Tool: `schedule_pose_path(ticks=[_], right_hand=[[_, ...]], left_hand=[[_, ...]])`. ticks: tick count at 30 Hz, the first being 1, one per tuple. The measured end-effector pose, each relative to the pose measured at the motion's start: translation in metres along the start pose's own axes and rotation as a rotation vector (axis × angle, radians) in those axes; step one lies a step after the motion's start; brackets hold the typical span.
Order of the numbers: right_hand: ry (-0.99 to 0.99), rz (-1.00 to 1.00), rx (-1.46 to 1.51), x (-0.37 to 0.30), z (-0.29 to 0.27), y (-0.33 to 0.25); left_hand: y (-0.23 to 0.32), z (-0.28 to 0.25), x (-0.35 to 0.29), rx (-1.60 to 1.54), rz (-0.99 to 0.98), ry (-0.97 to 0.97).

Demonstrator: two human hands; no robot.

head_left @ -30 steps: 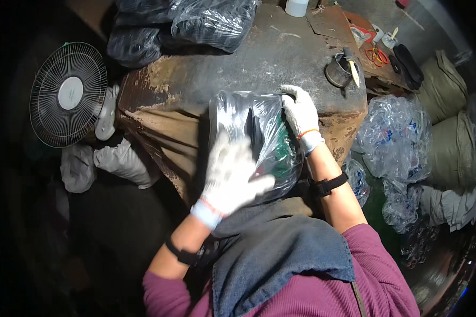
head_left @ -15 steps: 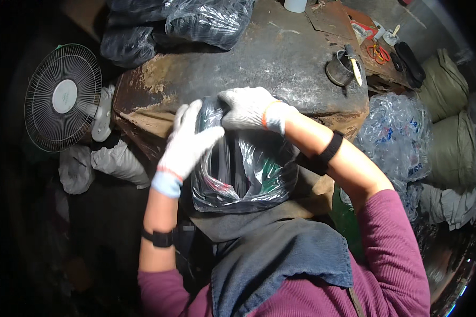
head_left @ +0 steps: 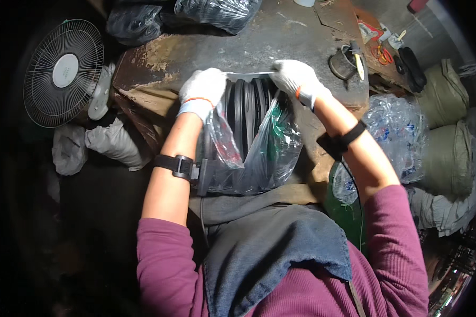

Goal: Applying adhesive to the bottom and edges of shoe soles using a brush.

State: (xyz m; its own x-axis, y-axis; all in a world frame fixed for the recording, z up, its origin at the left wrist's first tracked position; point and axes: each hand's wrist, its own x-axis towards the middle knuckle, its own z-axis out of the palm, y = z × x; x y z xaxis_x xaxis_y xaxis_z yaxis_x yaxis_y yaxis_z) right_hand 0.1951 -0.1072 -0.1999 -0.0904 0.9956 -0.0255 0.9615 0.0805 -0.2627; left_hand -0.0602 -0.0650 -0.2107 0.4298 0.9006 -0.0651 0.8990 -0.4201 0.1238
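Note:
Between my forearms, at the near edge of the table, a clear plastic bag (head_left: 277,171) with some red and green print stands with its mouth spread wide. Several black, curved, rubber-looking pieces (head_left: 240,116) are packed on edge inside it. White-gloved fingers of my left hand (head_left: 202,89) are closed on the bag's left rim. Opposite, my right hand (head_left: 295,79), also gloved in white, grips the right rim. The far edge of the plastic is pulled taut between both fists.
The worn dark table (head_left: 301,45) bears black plastic-wrapped bundles (head_left: 217,15) at the far left and a metal cup (head_left: 341,63) with a brush at the right. A fan (head_left: 64,71) stands left. Red scissors (head_left: 381,54), crumpled clear plastic (head_left: 399,132) and green sacks (head_left: 447,153) are right.
My hands have moved apart and farther up, from bunched plastic to the two sides of the bag's mouth. The opening is wider now, and more of the black pieces shows.

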Motion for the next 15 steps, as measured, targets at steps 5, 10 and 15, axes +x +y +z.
schedule_pose_path(ticks=[5, 10, 15], right_hand=[[0.401, -0.163, 0.202, -0.053, 0.038, 0.056], [0.677, -0.011, 0.993, -0.069, 0.006, 0.027], [0.981, -0.34, 0.292, -0.063, -0.08, -0.032]], left_hand=[[-0.037, 0.033, 0.002, -0.394, 0.007, 0.264], [-0.021, -0.026, -0.034, -1.123, 0.047, 0.484], [-0.066, -0.143, -0.063, -1.747, 0.063, 0.696]])
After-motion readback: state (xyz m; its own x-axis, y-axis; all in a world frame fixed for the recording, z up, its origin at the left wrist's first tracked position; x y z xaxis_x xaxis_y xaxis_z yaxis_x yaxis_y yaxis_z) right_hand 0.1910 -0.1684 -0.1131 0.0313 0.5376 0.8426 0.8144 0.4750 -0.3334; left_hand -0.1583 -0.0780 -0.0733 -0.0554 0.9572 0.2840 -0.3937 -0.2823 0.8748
